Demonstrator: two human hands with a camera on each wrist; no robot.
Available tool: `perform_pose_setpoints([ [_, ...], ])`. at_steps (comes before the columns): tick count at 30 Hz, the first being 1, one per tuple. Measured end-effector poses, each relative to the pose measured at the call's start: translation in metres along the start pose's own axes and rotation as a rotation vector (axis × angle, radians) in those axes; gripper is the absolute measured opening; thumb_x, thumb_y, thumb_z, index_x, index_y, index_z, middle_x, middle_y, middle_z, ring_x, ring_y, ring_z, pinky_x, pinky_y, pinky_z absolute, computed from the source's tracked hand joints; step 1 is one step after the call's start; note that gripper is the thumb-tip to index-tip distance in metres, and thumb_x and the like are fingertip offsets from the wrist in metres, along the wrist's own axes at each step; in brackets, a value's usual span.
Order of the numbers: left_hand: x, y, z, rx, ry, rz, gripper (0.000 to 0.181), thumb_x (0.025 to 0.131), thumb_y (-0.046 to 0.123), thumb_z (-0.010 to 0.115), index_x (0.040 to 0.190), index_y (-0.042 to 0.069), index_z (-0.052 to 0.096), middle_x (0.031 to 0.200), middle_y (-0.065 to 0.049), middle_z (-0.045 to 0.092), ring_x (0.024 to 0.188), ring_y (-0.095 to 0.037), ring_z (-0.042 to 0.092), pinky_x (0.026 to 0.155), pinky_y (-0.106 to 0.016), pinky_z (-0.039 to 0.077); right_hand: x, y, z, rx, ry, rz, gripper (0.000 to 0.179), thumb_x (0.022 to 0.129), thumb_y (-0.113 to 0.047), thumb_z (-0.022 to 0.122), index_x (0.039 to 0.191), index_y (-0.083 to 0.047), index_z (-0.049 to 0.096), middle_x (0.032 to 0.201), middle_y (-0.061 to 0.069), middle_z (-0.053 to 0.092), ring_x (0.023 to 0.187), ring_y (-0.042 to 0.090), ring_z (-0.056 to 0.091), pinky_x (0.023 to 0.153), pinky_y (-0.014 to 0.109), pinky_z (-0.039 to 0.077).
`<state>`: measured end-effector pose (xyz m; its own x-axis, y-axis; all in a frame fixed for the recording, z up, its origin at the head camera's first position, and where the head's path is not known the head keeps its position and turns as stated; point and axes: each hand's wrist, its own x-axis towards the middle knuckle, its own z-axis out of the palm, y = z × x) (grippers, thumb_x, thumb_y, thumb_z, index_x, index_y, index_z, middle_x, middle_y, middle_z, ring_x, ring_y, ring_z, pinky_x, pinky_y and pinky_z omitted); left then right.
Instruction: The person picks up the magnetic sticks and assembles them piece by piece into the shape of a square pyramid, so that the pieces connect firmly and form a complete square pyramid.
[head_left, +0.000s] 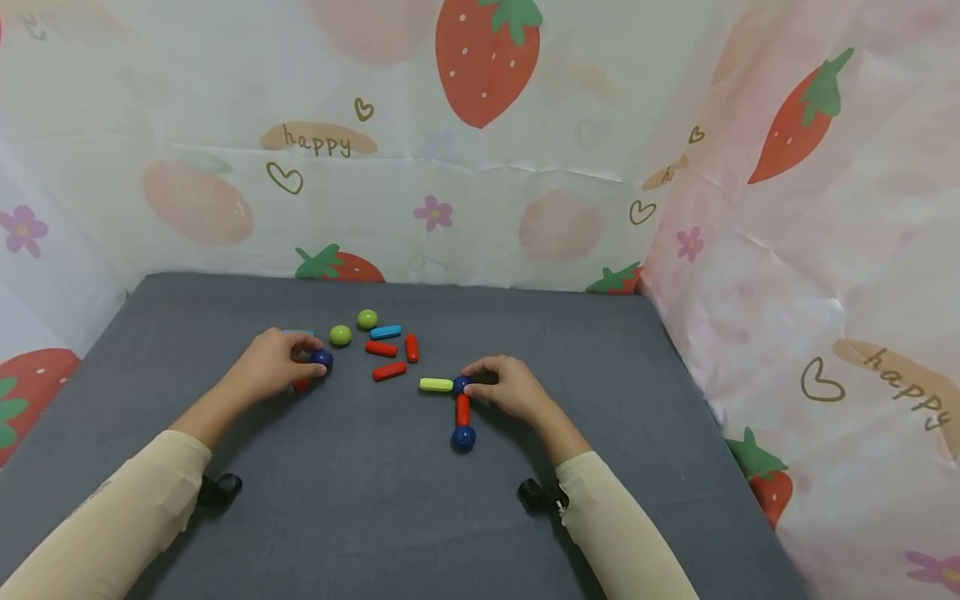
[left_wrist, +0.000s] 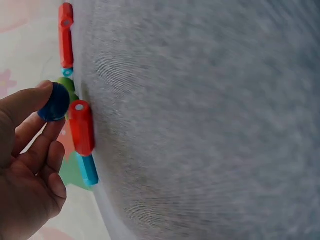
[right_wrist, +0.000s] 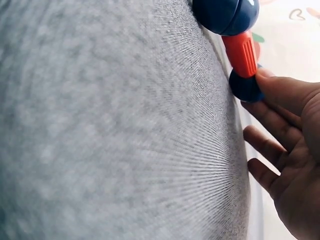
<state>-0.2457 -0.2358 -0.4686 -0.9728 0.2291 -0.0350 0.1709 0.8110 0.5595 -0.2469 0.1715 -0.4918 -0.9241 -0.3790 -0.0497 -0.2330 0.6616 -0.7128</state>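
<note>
My left hand [head_left: 272, 364] pinches a dark blue ball [left_wrist: 55, 103] between thumb and fingers at the left of the table. Close beside it lie a red rod [left_wrist: 81, 127] and a blue rod [left_wrist: 88, 169], partly hidden by the hand in the head view. My right hand [head_left: 512, 387] pinches another dark blue ball [head_left: 461, 385]. From that ball a yellow-green rod [head_left: 436, 385] extends left, and a red rod [head_left: 462, 410] runs toward the near side, ending in a further dark blue ball [head_left: 463, 438].
Between the hands lie several loose red rods [head_left: 389, 371] and a blue rod [head_left: 386, 332]. Two green balls [head_left: 341, 336] sit behind them. A grey cloth [head_left: 360, 500] covers the table, and a strawberry-print curtain [head_left: 465, 183] stands along its back and sides.
</note>
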Motion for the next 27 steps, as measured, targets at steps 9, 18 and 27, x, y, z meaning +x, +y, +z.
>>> perform_pose_setpoints([
  [9, -0.003, 0.022, -0.002, -0.017, 0.019, 0.009, 0.043, 0.091, 0.028, 0.080, 0.126, 0.005, 0.069, 0.123, -0.020, 0.068, 0.118, -0.039, 0.057, 0.099, -0.060, 0.047, -0.001, -0.001, -0.001, 0.005, 0.002, 0.002, 0.023, 0.092, -0.033, 0.078, 0.115, -0.029, 0.077, 0.124, -0.003, 0.068, 0.119, 0.021, 0.058, 0.102, 0.045, 0.047],
  [18, -0.004, 0.039, 0.005, -0.028, 0.020, 0.059, 0.040, 0.090, 0.029, 0.080, 0.122, 0.007, 0.071, 0.119, -0.018, 0.067, 0.112, -0.035, 0.053, 0.091, -0.053, 0.049, 0.000, -0.001, 0.000, 0.012, -0.001, 0.002, 0.023, 0.092, -0.033, 0.078, 0.115, -0.028, 0.076, 0.124, -0.003, 0.068, 0.115, 0.020, 0.059, 0.100, 0.043, 0.048],
  [27, -0.001, 0.053, 0.014, -0.082, 0.005, 0.119, 0.038, 0.091, 0.027, 0.081, 0.122, 0.008, 0.072, 0.118, -0.012, 0.068, 0.114, -0.034, 0.056, 0.096, -0.054, 0.049, 0.000, 0.000, 0.000, 0.030, 0.005, 0.004, 0.023, 0.092, -0.031, 0.079, 0.114, -0.028, 0.077, 0.123, -0.003, 0.069, 0.110, 0.019, 0.059, 0.094, 0.041, 0.050],
])
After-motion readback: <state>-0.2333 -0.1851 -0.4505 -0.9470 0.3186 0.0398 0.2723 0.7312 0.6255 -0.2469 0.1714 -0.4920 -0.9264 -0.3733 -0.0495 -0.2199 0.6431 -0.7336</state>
